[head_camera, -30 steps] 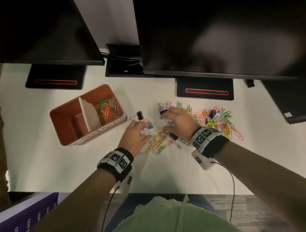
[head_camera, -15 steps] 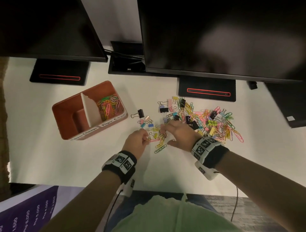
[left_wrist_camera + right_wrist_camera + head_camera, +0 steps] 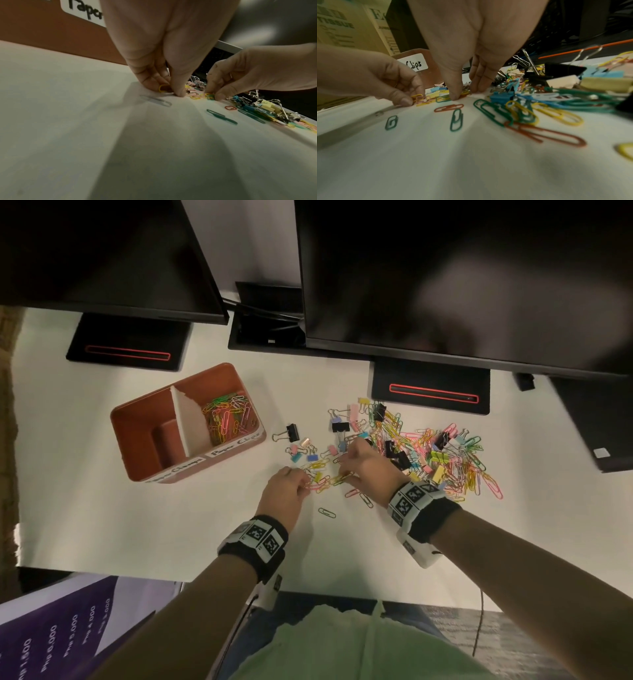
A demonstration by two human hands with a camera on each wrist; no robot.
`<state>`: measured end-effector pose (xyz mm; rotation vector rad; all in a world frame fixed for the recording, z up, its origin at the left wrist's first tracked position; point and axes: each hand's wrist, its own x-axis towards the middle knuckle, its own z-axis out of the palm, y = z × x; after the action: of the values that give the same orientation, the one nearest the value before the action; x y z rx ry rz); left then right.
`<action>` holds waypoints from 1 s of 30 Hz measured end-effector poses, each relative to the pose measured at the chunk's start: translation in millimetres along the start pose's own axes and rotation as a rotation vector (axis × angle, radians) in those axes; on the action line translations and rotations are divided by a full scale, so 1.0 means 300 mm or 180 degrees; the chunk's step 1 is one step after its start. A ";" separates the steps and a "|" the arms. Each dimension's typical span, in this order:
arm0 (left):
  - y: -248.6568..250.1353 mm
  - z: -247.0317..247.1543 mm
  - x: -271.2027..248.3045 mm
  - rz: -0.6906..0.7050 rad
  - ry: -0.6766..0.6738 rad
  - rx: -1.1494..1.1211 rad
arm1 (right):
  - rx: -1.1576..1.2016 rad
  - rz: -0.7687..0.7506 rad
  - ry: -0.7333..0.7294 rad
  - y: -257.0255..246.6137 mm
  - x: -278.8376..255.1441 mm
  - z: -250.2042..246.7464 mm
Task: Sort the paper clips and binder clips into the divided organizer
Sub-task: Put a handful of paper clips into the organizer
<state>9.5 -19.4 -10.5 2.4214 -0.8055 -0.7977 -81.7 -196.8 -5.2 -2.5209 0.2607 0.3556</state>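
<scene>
The orange divided organizer [image 3: 144, 419] stands at the left; its right compartment holds coloured paper clips [image 3: 227, 414], and the left one looks empty. A mixed pile of paper clips and binder clips [image 3: 442, 457] spreads over the white table to the right. My left hand [image 3: 306, 483] [image 3: 171, 90] pinches a yellow paper clip [image 3: 162, 88] against the table at the pile's near left edge. Beside it, my right hand [image 3: 344, 474] [image 3: 465, 93] has thumb and fingers curled down on a few yellow and green paper clips [image 3: 210, 96]. A black binder clip [image 3: 291, 433] lies alone near the organizer.
Two dark monitors overhang the back of the table, on black stands [image 3: 430, 392] with red stripes. A single green paper clip [image 3: 327, 512] lies near the wrists. The table's front edge runs just behind my forearms. A cardboard box [image 3: 342, 27] shows in the right wrist view.
Both hands have drawn back from the small binder clips and the pile's far side to the paper clips at its near edge, and now pinch clips there.
</scene>
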 end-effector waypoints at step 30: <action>-0.040 -0.526 0.023 0.0038 0.1622 -0.0179 | 0.0132 -0.0853 0.0369 -0.351 0.245 -0.238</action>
<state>120.8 22.3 94.2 2.4056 -0.5826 -0.1718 29.1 -159.4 83.5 -2.4974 -0.0269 0.0971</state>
